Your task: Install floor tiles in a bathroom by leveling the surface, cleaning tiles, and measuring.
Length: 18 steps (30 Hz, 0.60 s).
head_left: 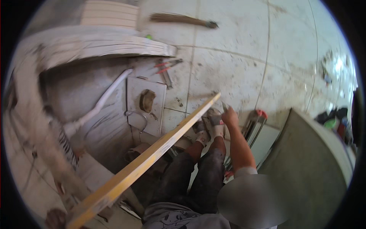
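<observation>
A long yellow straight bar runs diagonally from the lower left to above my feet. At its near end my left hand, partly seen at the lower edge, is closed on it. My right hand is closed on a small pale object, too small to name, just right of the bar's far end. My sandalled feet are below that end. A curved chrome tap lies on a tile piece left of the bar, with a brown lump on it.
A broken white counter edge with a white pipe beneath is at left. A straw broom and red-handled tools lie on the tiled floor. A tile cutter and an upright grey panel are at right.
</observation>
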Motion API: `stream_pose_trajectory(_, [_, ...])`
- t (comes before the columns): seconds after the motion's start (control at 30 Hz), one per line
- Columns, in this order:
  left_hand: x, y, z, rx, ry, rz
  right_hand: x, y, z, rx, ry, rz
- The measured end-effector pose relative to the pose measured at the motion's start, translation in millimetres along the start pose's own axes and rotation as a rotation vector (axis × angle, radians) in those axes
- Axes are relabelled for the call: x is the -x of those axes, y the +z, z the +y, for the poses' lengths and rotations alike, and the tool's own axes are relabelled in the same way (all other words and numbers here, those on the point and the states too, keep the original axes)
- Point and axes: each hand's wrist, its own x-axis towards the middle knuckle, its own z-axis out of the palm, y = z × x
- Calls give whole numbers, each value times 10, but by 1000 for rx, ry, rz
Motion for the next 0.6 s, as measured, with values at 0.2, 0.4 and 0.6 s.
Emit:
stream_pose_trajectory(0.2, [-37, 601, 723, 1323, -293, -398, 815, -519, 364, -213, -96, 95])
stream_pose_trajectory(0.4, [-161, 303, 1178, 1750, -591, -457, 1884, -1933, -600, -110, -493, 282])
stream_pose_trajectory(0.6, [410, -47, 1114, 1701, -910, -386, 3824, -2781, -2763, -63, -1005, 23])
